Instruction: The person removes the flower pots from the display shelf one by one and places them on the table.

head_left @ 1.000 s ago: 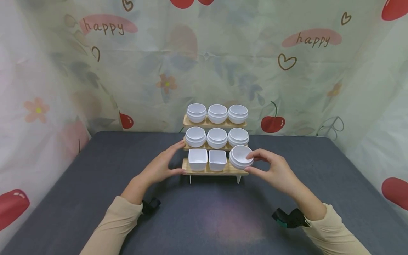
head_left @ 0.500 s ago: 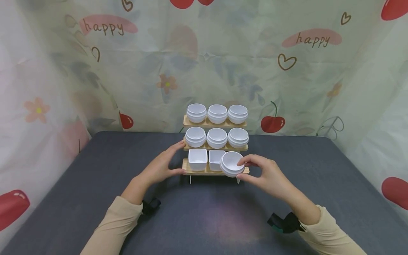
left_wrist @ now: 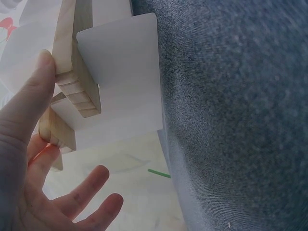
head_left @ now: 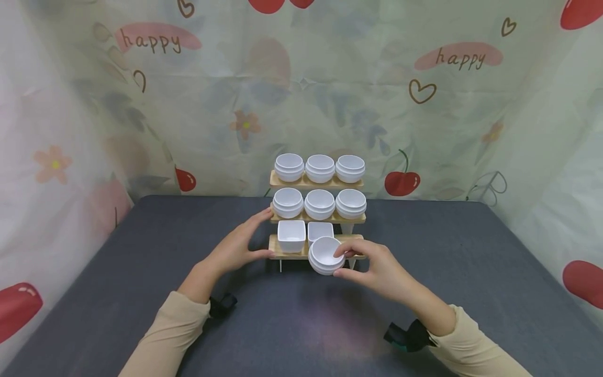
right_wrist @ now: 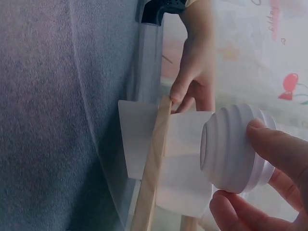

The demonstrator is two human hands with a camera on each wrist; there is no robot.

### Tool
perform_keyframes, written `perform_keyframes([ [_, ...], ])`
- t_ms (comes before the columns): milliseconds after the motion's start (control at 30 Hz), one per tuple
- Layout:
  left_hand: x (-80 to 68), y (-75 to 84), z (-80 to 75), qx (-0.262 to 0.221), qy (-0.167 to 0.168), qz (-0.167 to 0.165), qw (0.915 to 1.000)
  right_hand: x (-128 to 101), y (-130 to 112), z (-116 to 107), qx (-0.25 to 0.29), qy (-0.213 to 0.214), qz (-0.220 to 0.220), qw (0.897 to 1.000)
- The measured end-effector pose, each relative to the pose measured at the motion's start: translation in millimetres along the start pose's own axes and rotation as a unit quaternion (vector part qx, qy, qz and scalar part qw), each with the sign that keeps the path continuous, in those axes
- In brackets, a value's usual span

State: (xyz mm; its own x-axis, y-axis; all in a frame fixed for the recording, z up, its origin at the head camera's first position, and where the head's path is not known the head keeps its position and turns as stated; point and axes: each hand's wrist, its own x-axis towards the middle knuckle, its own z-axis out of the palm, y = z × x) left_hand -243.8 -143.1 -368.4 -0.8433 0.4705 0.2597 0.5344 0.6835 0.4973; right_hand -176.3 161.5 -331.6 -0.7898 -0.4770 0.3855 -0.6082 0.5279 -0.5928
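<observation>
A three-tier wooden stand [head_left: 306, 256] with white side supports carries small white bowls. My left hand [head_left: 237, 243] holds its left end, thumb at the bottom shelf and fingertips at the middle one; in the left wrist view two fingers stick out free. My right hand [head_left: 377, 264] pinches a round white ribbed bowl [head_left: 324, 255] between thumb and fingers, tilted, in front of the bottom shelf. In the right wrist view that ribbed bowl shows from the side, apart from the shelf edge. Partly behind it is a square white bowl [head_left: 320, 230].
Another square bowl [head_left: 291, 236] stands at the left of the bottom shelf. Several round bowls [head_left: 320, 204] line the middle shelf, and more round bowls [head_left: 320, 168] line the top. Dark grey cloth [head_left: 188, 220] covers the table; a printed curtain [head_left: 301, 104] hangs behind.
My right hand has lifted the round bowl off the bottom shelf's right end and brought it left and toward me, past the square bowl. The left hand stays at the stand.
</observation>
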Motion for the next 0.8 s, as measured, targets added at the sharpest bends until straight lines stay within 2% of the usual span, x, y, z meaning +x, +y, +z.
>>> perform_keyframes([
  [300, -0.6, -0.4, 0.0, 0.0, 0.004, 0.005, 1.0, 2, 2, 11, 0.008, 0.008, -0.041, 0.999],
  [800, 0.1, -3.1, 0.5, -0.006, 0.003, 0.012, 0.9999, 7, -1, 24, 0.017, -0.016, -0.059, 0.998],
])
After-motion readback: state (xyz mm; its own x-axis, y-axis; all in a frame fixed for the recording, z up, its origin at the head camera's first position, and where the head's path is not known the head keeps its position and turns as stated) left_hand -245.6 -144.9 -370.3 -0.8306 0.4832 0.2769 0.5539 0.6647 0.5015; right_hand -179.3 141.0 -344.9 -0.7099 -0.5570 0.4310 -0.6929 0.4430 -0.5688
